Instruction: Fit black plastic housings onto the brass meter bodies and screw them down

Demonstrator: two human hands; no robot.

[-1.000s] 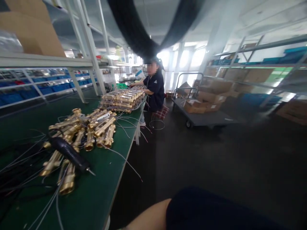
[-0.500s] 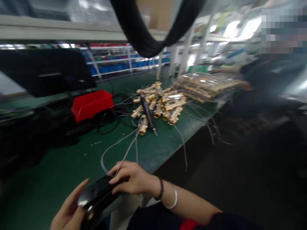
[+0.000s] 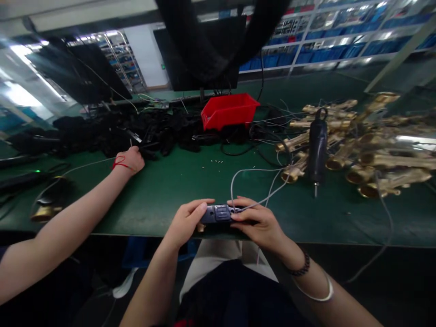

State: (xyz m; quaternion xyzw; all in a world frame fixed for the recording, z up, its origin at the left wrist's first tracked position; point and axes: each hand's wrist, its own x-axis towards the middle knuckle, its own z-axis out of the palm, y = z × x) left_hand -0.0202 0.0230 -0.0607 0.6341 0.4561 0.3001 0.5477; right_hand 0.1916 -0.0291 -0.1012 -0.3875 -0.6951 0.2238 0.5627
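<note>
A dark rectangular housing (image 3: 222, 212) with small holes and a raised square panel lies level across my two hands at the front of the bench. My left hand (image 3: 186, 220) grips its left end, thumb on top. A bit of brass (image 3: 201, 227) pokes out below that end. My right hand (image 3: 260, 222) closes around the other end, fingertips beside the grey wires (image 3: 259, 202) that come out there. These wires loop toward a brass fitting (image 3: 293, 171) on the bench. The underside of the housing is hidden.
A black electric screwdriver (image 3: 317, 150) lies or hangs by the heaped brass fittings (image 3: 371, 161) at right. Behind is a red bin (image 3: 230, 110). Several tiny pieces (image 3: 217, 161) lie on the green bench (image 3: 190, 175). A co-worker's hand (image 3: 131, 160) reaches to black parts at left.
My view has swung to the left, bringing the co-worker's arm into sight. The housing, tilted and dark before, now lies level with its panel visible. Both hands still hold it.
</note>
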